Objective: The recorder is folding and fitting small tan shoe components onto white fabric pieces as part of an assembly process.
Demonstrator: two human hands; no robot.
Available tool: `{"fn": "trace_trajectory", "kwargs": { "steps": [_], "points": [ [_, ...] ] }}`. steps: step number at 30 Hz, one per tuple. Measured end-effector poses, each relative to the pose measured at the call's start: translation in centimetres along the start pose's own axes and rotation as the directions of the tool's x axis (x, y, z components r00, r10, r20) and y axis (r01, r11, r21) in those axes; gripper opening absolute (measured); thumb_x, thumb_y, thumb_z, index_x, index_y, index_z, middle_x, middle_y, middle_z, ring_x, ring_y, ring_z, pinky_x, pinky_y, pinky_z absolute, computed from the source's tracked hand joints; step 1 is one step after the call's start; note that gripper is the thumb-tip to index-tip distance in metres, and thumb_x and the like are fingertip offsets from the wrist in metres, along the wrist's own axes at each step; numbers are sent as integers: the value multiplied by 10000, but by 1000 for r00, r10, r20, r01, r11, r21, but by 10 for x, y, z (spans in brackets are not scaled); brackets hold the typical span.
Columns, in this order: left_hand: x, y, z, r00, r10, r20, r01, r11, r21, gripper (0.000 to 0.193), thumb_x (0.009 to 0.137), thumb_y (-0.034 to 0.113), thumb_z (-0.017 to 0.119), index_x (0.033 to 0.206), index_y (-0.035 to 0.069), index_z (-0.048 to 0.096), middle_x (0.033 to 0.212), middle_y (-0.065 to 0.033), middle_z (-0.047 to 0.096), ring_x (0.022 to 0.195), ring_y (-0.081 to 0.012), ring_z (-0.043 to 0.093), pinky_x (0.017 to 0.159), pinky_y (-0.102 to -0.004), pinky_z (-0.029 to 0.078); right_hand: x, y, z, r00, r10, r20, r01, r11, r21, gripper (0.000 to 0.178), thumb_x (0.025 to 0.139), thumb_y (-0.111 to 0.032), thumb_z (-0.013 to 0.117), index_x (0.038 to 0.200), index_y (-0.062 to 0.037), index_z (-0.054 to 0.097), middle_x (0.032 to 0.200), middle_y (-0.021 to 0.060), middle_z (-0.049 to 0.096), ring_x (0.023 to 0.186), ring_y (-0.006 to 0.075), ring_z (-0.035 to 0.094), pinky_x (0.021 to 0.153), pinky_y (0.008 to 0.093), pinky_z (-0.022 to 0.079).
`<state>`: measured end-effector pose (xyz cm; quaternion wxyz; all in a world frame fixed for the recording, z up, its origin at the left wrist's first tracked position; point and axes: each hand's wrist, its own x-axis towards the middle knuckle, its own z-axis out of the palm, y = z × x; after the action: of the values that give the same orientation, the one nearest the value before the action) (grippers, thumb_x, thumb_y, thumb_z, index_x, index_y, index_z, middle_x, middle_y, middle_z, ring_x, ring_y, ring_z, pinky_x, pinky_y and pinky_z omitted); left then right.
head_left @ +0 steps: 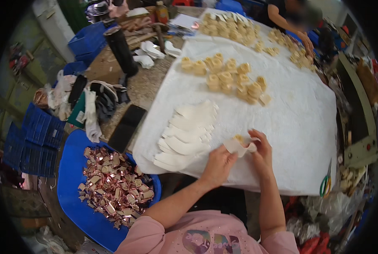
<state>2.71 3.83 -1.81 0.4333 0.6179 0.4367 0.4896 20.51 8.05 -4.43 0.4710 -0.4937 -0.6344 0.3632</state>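
A soft white curved strip (240, 148) is stretched between my hands above the front part of the covered table. My left hand (221, 163) pinches its left side between thumb and fingers. My right hand (261, 153) is curled at its right end, gripping it there. A small beige block (239, 138) shows just behind the strip's upper edge, partly hidden by it. To the left lies a fanned stack of white strips (187, 131), overlapping one another. Farther back stand several beige blocks (233, 80) with hollowed tops, grouped close together.
A white cloth (295, 135) covers the table; scissors with green handles (325, 186) lie at its right edge. A black phone (127, 127) and a blue tub (72, 182) of shiny copper-coloured pieces are on the left. A co-worker's hand (306, 42) is among blocks at the far right.
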Motion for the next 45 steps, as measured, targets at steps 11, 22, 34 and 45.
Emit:
{"fn": "trace_trajectory", "kwargs": {
  "steps": [11,22,34,45],
  "points": [
    [0,-17,-4,999,-31,10,31,999,-17,370,964,239,420,1190,-30,537,1055,-181,601,976,-246,561,868,-320,408,14,-13,13,988,-154,-6,148,959,-241,288,734,43,595,1012,-22,560,933,93,591,971,286,525,851,359,438],
    [-5,3,-10,970,-217,-108,179,942,-285,355,973,161,392,1226,-70,484,1225,-143,534,1089,-175,511,914,-301,400,-24,-16,-20,951,-282,-125,122,715,-688,464,709,130,496,1131,-49,572,1063,157,543,900,300,548,800,352,461],
    [-44,28,-4,942,-336,-2,223,629,-745,326,970,95,354,1225,-79,457,1240,-157,504,1084,-172,510,906,-295,416,-58,-80,25,930,-363,-58,367,917,158,363,774,91,601,1109,-29,529,1032,135,585,880,267,593,738,337,492],
    [-50,43,-6,965,-241,98,232,623,-747,396,966,144,334,1271,-106,376,1287,-211,455,1199,-262,457,1018,-375,367,-59,-77,37,798,-583,-154,581,811,-61,447,728,115,602,1119,-90,535,1032,122,599,877,268,556,741,348,477]
  ]
}}
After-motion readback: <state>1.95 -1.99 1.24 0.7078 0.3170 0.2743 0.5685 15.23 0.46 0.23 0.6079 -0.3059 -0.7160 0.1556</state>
